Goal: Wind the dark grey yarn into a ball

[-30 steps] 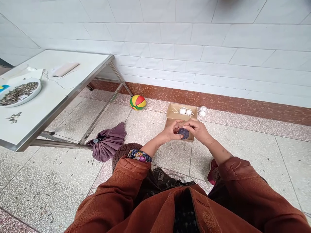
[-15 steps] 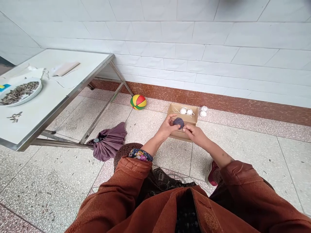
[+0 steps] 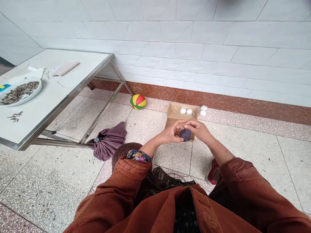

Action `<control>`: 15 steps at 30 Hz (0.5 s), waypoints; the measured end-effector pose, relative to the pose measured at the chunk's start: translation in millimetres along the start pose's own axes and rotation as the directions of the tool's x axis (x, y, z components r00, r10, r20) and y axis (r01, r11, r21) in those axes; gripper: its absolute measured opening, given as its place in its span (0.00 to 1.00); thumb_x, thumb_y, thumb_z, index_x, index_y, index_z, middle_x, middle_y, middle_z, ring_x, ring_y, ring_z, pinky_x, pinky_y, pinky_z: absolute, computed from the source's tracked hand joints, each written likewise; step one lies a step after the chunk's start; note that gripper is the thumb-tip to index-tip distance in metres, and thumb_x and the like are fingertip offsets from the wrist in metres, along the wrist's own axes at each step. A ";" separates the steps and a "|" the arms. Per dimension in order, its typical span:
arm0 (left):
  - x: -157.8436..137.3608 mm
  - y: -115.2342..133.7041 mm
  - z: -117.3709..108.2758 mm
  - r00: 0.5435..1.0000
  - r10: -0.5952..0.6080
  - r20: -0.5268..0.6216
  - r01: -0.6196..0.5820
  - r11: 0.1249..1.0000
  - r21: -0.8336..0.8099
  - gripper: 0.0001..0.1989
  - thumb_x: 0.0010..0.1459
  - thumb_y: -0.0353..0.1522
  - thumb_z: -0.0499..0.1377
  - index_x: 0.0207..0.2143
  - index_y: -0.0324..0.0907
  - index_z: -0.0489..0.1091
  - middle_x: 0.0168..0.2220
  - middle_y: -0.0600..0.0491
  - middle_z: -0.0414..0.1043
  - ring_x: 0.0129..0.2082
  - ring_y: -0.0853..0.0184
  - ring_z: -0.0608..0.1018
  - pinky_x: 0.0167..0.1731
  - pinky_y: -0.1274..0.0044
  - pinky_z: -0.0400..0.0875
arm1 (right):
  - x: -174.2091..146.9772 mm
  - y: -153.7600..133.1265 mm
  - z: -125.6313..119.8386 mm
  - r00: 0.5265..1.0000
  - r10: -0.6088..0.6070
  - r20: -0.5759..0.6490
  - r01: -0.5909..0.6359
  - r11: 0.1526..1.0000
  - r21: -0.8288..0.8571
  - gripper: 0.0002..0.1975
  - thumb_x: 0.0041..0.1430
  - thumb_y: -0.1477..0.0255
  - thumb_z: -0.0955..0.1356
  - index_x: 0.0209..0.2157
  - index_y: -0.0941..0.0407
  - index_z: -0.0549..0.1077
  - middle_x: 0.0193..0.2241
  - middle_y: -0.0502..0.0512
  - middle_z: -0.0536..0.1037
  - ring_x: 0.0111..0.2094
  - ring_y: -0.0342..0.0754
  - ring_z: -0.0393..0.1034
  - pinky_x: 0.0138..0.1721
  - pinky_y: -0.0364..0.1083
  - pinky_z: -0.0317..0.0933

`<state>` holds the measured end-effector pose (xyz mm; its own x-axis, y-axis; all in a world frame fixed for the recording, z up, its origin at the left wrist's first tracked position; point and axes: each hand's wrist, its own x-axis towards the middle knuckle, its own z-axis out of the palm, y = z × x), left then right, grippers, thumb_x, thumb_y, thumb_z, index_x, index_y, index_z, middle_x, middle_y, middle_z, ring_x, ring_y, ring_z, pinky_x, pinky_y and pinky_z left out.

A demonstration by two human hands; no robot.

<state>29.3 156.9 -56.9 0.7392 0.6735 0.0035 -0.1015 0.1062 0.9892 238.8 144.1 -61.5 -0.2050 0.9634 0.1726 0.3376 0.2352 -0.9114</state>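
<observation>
A dark purple-grey ball of yarn (image 3: 185, 135) is in my left hand (image 3: 172, 133), with the fingers and thumb curved around its left side. At the ball's top edge, my right hand (image 3: 197, 128) is closed in a pinch on the yarn; the thin strand itself is hard to make out. Both hands are over an open cardboard box (image 3: 171, 113) on the floor and hide part of its near half. White yarn balls (image 3: 186, 110) with a loose strand lie at the far end of the box.
More white yarn balls (image 3: 203, 110) lie right of the box by the wall. A striped ball (image 3: 138, 102) rests near the leg of a table (image 3: 80, 60), which bears a tray (image 3: 40, 91) of seed-like bits. Purple cloth (image 3: 109, 139) lies on the floor at left.
The yarn ball has moved slightly right and nearer to me. My right hand has gone from the ball's right side to its top, and my left hand has come lower.
</observation>
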 end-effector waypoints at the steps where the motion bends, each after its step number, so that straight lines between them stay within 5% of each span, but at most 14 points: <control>1: -0.4 1.1 -1.1 1.000 0.009 -0.004 -0.009 0.998 -0.059 0.43 0.46 0.30 0.71 0.63 0.50 0.59 0.40 0.54 0.71 0.40 0.67 0.75 0.42 0.73 0.68 | 0.0 1.5 1.8 0.999 0.032 -0.006 -0.032 0.999 0.015 0.11 0.64 0.62 0.68 0.32 0.53 0.76 0.30 0.51 0.77 0.33 0.48 0.70 0.38 0.47 0.64; 4: 0.2 2.6 -5.0 0.988 0.017 -0.153 -0.049 0.978 -0.203 0.39 0.47 0.33 0.72 0.60 0.48 0.62 0.42 0.52 0.73 0.41 0.67 0.76 0.43 0.74 0.68 | -1.1 3.0 7.0 0.998 0.068 -0.019 -0.068 0.997 -0.027 0.11 0.64 0.63 0.66 0.32 0.54 0.73 0.27 0.50 0.74 0.29 0.46 0.66 0.34 0.46 0.61; 9: 2.9 -3.3 -11.7 0.896 -0.058 -0.440 -0.050 0.972 -0.229 0.33 0.47 0.32 0.70 0.55 0.44 0.64 0.39 0.53 0.74 0.38 0.68 0.76 0.45 0.73 0.68 | -7.1 -5.5 14.9 0.990 -0.074 0.121 0.090 0.987 -0.135 0.10 0.65 0.66 0.66 0.31 0.54 0.72 0.27 0.50 0.74 0.29 0.46 0.66 0.34 0.45 0.59; 12: 4.0 -8.3 -13.9 0.865 -0.050 -0.499 -0.005 0.994 -0.109 0.32 0.47 0.30 0.69 0.54 0.43 0.64 0.37 0.55 0.73 0.37 0.69 0.75 0.43 0.73 0.67 | -10.8 -12.9 15.7 0.960 -0.147 0.238 0.174 0.980 -0.099 0.10 0.67 0.65 0.66 0.33 0.53 0.75 0.30 0.51 0.77 0.30 0.45 0.68 0.34 0.45 0.61; 15: 4.6 -11.5 -12.3 0.882 -0.038 -0.470 0.062 0.997 0.036 0.36 0.43 0.27 0.69 0.55 0.43 0.62 0.39 0.55 0.72 0.35 0.70 0.74 0.42 0.73 0.67 | -11.2 -17.7 10.6 0.953 -0.181 0.243 0.210 0.973 -0.097 0.08 0.66 0.66 0.67 0.35 0.53 0.76 0.31 0.51 0.77 0.29 0.45 0.69 0.34 0.45 0.61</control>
<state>25.7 167.8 -70.1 0.3426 0.9337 -0.1038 -0.0315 0.1218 0.9921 225.4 127.8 -51.3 -0.4797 0.8443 0.2388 0.3749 0.4433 -0.8142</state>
